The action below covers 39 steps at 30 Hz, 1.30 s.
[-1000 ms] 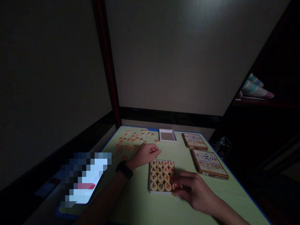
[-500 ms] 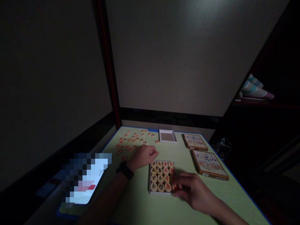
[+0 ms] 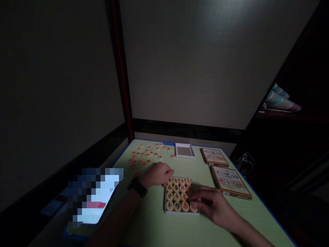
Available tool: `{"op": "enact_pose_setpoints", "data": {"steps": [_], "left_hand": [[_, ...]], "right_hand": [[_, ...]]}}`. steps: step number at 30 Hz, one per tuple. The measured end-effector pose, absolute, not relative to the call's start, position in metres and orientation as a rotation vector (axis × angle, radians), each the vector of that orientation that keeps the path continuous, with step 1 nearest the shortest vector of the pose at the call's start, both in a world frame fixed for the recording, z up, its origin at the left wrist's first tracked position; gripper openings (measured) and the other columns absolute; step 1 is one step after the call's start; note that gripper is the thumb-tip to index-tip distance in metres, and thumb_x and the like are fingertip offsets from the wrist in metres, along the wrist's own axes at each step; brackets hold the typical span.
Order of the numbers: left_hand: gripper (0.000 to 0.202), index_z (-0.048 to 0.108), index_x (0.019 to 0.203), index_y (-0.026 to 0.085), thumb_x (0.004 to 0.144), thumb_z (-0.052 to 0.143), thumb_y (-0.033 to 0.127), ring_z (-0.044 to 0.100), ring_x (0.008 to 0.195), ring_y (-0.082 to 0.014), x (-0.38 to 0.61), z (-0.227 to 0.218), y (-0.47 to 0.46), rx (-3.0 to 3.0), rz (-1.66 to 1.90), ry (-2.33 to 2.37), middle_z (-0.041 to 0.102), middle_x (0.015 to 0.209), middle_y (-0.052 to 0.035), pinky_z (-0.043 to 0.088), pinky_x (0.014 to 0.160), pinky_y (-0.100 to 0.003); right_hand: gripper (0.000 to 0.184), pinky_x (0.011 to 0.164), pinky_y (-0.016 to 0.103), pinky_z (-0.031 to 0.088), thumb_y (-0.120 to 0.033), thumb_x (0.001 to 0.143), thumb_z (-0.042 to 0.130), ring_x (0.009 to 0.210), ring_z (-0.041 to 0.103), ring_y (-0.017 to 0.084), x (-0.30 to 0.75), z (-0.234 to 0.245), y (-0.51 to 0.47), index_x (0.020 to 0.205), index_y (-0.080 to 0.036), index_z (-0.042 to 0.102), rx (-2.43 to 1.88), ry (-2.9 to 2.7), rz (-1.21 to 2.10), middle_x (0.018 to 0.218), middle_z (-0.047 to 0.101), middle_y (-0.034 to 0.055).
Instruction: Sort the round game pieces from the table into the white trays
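A shallow white box [image 3: 166, 199] lies in front of me, with round wooden Chinese chess pieces [image 3: 177, 196] set in rows, black characters to the left and red to the right. My right hand [image 3: 214, 204] is at the box's right side. Its thumb and fingertips are pinched on a piece in the right column, which they mostly cover. My left hand [image 3: 158, 174], with a black watch [image 3: 137, 187] on the wrist, rests curled at the box's far left corner. What its fingers hold, if anything, is hidden.
Loose chess pieces [image 3: 147, 153] are scattered at the table's far left. Beyond the box sits an open white tray or lid [image 3: 185, 151]. Two printed flat boxes [image 3: 214, 156] [image 3: 231, 180] lie along the right. A lit, pixelated screen [image 3: 97, 199] stands at the left edge.
My right fingers have shifted slightly up along the right column, uncovering the near corner piece. My left hand has come down closer to the box's far left corner.
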State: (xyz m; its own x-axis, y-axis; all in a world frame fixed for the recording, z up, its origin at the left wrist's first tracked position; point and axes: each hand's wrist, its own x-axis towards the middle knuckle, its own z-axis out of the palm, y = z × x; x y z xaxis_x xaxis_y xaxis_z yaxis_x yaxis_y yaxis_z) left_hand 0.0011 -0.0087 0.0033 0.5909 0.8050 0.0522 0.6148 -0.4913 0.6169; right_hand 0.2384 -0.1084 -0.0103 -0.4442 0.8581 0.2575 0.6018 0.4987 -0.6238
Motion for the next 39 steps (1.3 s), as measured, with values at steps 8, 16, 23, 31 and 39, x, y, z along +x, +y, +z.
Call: {"op": "enact_pose_setpoints", "data": {"steps": [8, 16, 23, 31, 39], "left_hand": [[0.043, 0.048, 0.047, 0.019, 0.089, 0.04, 0.025, 0.055, 0.047, -0.0116, -0.001, 0.005, -0.011, 2.283, 0.451, 1.1, 0.057, 0.041, 0.002, 0.042, 0.06, -0.021], [0.029, 0.052, 0.061, 0.019, 0.087, 0.04, 0.022, 0.061, 0.051, -0.0123, -0.002, 0.005, -0.01, 2.197, 0.353, 1.027, 0.056, 0.043, 0.0047, 0.042, 0.057, -0.02], [0.028, 0.055, 0.06, 0.019, 0.084, 0.039, 0.021, 0.061, 0.055, -0.0128, 0.001, 0.001, -0.008, 2.276, 0.357, 1.058, 0.06, 0.049, 0.0026, 0.043, 0.062, -0.021], [0.029, 0.065, 0.075, 0.016, 0.086, 0.04, 0.025, 0.063, 0.057, -0.0137, 0.0, -0.003, -0.007, 2.262, 0.312, 1.038, 0.065, 0.055, 0.0001, 0.041, 0.059, -0.021], [0.027, 0.063, 0.075, 0.017, 0.087, 0.04, 0.026, 0.063, 0.055, -0.0133, 0.001, 0.006, -0.012, 2.205, 0.315, 1.027, 0.062, 0.052, 0.0012, 0.042, 0.057, -0.02]], "right_hand": [[0.041, 0.055, 0.028, 0.047, -0.049, 0.092, 0.05, 0.058, 0.061, 0.018, 0.26, -0.004, -0.095, 0.079, -0.018, 0.074, -1.381, -1.967, 0.374, 0.068, 0.07, 0.0053], [0.062, 0.092, 0.057, 0.045, -0.063, 0.082, 0.051, 0.12, 0.052, 0.041, 0.324, -0.009, -0.075, 0.125, -0.019, 0.063, -1.935, -1.916, -0.211, 0.134, 0.058, 0.0159], [0.07, 0.099, 0.054, 0.042, -0.068, 0.086, 0.042, 0.133, 0.041, 0.037, 0.332, -0.037, -0.067, 0.143, -0.027, 0.045, -2.113, -1.964, -0.159, 0.15, 0.041, 0.0122], [0.056, 0.1, 0.052, 0.041, -0.048, 0.084, 0.051, 0.13, 0.044, 0.037, 0.328, -0.029, -0.066, 0.136, -0.028, 0.053, -2.171, -1.956, -0.158, 0.149, 0.043, 0.0093], [0.064, 0.108, 0.05, 0.038, -0.048, 0.08, 0.053, 0.135, 0.04, 0.036, 0.332, -0.021, -0.071, 0.136, -0.018, 0.055, -2.018, -1.889, -0.057, 0.151, 0.038, 0.0149]]}}
